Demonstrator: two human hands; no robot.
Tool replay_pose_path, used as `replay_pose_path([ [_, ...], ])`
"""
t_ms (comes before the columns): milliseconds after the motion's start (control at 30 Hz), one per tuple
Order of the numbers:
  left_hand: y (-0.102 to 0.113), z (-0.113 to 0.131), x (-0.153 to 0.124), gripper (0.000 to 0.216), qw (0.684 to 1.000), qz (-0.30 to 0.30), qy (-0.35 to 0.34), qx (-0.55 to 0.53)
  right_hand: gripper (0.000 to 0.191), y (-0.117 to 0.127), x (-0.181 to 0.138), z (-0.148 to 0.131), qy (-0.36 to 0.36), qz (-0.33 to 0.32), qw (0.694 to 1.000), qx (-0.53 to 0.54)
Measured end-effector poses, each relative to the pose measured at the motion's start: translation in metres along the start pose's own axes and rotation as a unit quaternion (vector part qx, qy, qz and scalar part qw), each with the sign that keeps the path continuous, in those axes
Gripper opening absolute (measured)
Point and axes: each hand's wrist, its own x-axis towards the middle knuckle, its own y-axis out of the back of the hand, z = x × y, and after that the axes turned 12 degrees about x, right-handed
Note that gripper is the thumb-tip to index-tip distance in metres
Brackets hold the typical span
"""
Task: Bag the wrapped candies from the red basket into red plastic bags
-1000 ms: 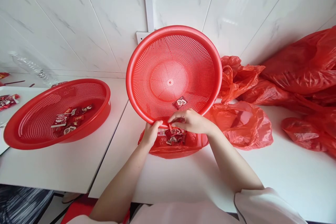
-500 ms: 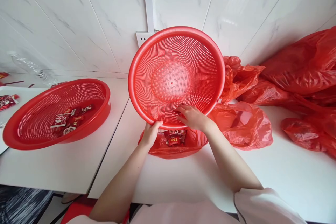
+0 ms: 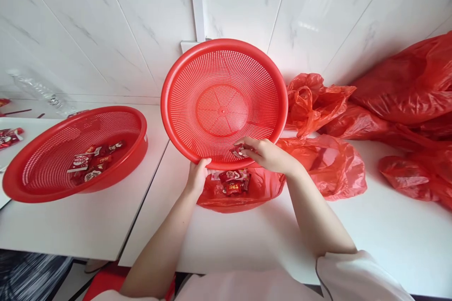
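A red perforated plastic basket [image 3: 222, 110] is tilted up on its side, its inside facing me. My left hand [image 3: 197, 176] grips its lower left rim, thumb over the edge. Inside the lower right of the basket, my right hand [image 3: 266, 154] has its fingers curled at a small dark-red wrapped snack packet [image 3: 240, 151]. Directly below the rim lies an open red plastic bag [image 3: 226, 204]. Several red snack packets [image 3: 233, 188] show in the bag's mouth; the basket hides its far side.
Another red basket [image 3: 137, 150] with several packets stands on the left table. A clear plastic bottle [image 3: 42, 91] lies behind it. Red plastic bags [image 3: 328, 169] lie to the right, with a large full one [image 3: 409, 80] against the tiled wall.
The basket has shifted left and its right rim has come lower. A packet now shows at my right hand's fingers. My left hand still holds the rim.
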Motion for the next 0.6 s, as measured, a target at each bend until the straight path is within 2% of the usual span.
replay_pose_path([
  [200,0.002,-0.001,0.002,0.020,1.000,0.009,-0.004,0.002,0.030,0.005,-0.007,-0.009,0.019,-0.036,0.998,0.047],
  [333,0.003,-0.002,0.002,0.027,1.000,0.014,-0.007,-0.011,0.032,0.005,-0.010,-0.013,-0.009,-0.095,0.995,0.030],
  [433,0.004,-0.002,0.003,0.026,1.000,0.015,-0.006,-0.019,0.025,0.004,-0.010,-0.016,-0.019,-0.128,0.991,0.027],
  [500,0.005,-0.001,0.003,0.022,0.999,0.023,0.002,-0.029,0.026,0.004,-0.011,-0.017,-0.018,-0.112,0.993,0.019],
  [600,0.004,0.001,0.002,0.017,0.997,0.024,0.015,-0.067,0.038,0.004,-0.013,-0.013,-0.046,-0.040,0.997,-0.042],
])
